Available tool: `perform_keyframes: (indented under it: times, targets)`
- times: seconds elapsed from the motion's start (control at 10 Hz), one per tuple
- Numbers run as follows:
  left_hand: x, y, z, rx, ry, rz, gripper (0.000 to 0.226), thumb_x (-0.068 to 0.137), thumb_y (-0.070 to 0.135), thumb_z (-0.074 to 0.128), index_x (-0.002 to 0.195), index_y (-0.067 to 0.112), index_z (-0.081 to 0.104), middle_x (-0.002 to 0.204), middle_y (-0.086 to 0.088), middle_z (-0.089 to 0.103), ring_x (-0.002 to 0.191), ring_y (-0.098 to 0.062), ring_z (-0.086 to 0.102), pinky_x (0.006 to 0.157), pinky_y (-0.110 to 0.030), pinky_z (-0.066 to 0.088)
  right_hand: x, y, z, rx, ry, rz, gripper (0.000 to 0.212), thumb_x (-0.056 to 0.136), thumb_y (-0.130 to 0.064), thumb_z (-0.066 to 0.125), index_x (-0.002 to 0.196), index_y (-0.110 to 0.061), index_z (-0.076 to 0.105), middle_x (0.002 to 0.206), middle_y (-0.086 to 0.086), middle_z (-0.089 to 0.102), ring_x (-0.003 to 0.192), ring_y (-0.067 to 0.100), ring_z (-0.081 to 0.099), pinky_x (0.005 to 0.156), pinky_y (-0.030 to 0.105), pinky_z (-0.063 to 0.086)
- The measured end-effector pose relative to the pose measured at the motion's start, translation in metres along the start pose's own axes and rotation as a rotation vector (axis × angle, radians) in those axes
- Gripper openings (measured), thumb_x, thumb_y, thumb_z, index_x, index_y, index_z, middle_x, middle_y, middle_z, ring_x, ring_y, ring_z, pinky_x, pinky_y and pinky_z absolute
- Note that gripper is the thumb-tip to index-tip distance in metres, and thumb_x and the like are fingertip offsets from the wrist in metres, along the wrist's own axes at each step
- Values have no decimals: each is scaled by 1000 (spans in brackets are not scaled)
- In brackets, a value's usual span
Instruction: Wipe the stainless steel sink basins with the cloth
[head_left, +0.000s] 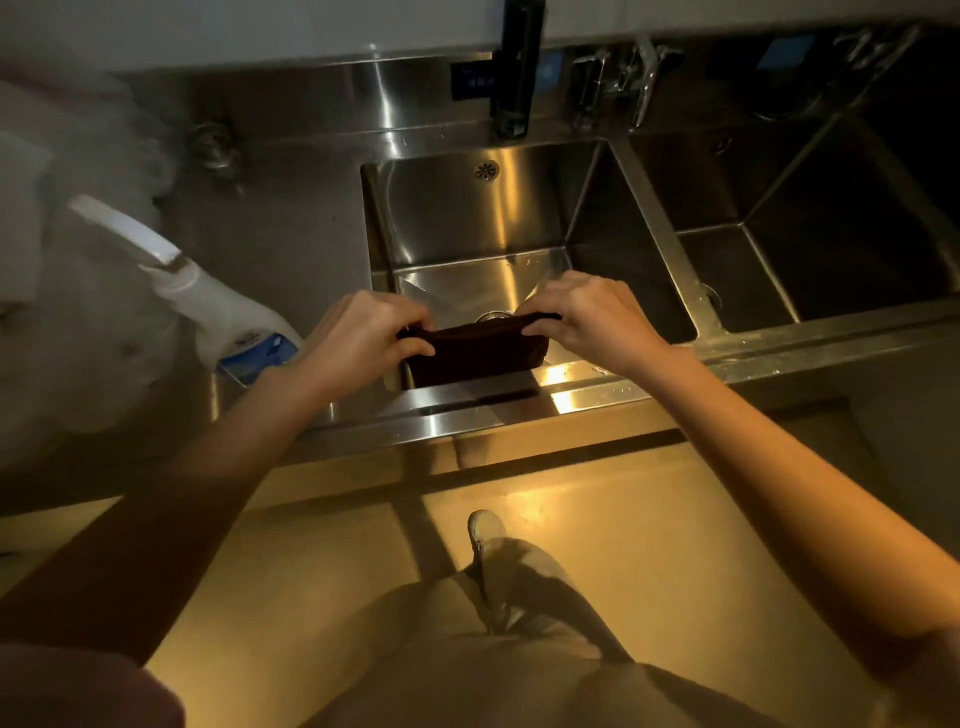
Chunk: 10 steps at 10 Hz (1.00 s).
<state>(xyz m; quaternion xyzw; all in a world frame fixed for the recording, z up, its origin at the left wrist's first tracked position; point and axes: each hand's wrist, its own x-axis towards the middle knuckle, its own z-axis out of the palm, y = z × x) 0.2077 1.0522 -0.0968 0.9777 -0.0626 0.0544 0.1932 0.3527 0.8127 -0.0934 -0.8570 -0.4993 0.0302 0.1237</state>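
I'm seeing both hands holding the cloth (475, 351) over the near edge of the left basin (488, 223). Left hand (358, 338) is pinching the cloth's top left corner, fingers curled round it. Right hand (587, 317) is pinching the top right corner the same way. The cloth is dark, stretched flat between the two hands, its lower edge hanging down against the basin's near wall. Whether it's touching the wall I can't tell.

Left basin's drain (493, 315) is showing just behind the cloth's top edge; an overflow grille (487, 170) is sitting high on the far wall. Right basin (810, 228) is lying across the divider, dark. A black faucet (517, 67) is standing at the far edge above the left basin; chrome fittings (623, 78) are near it, toward the right basin.

A white spray bottle (218, 306) is lying tilted on the worktop (291, 244) left of the left basin, nozzle pointing to the far left, base just beside the left wrist. Something white and blurred is filling the worktop's left end; I can't make it out.

Below the sink's front edge I'm seeing a trouser leg and a light shoe (485, 527) on the floor.
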Motion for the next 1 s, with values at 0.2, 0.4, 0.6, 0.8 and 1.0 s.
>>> perform_keyframes:
  times: [0.2,0.4,0.6,0.8,1.0]
  targets:
    - [-36,20,20,24,-47,61,17,87,23,66,103,17,66,93,2,65,83,-10,59,71,-26,47,-47,-33,10,-55,25,52,26,92,-28,60,117,-27,66,106,-5,69,103,15,60,81,35,52]
    - [-78,42,58,88,-120,133,18,86,21,69,103,18,66,98,-2,66,82,-17,63,66,-28,48,-104,-57,51,-107,17,60,22,87,-22,68,108,-21,72,102,-1,72,93,21,63,66,32,50]
    - [-102,52,113,264,-245,77,17,91,21,59,107,15,61,100,-5,59,83,-23,58,58,-29,32,-136,-67,117,-112,-12,138,21,86,-15,68,106,-16,72,101,3,70,93,22,63,63,25,44]
    - [-117,54,152,419,-244,-82,25,96,14,49,120,13,57,119,-9,56,104,-27,53,60,-31,36,-134,-72,158,-160,-42,224,30,84,-16,68,114,-9,67,120,14,60,109,29,58,80,33,53]
    - [-120,53,150,331,-200,-199,46,98,27,48,141,15,40,134,-8,48,114,-26,49,73,-33,49,-135,-76,173,-175,-153,264,46,93,-33,57,134,-12,49,149,16,36,137,30,37,108,38,39]
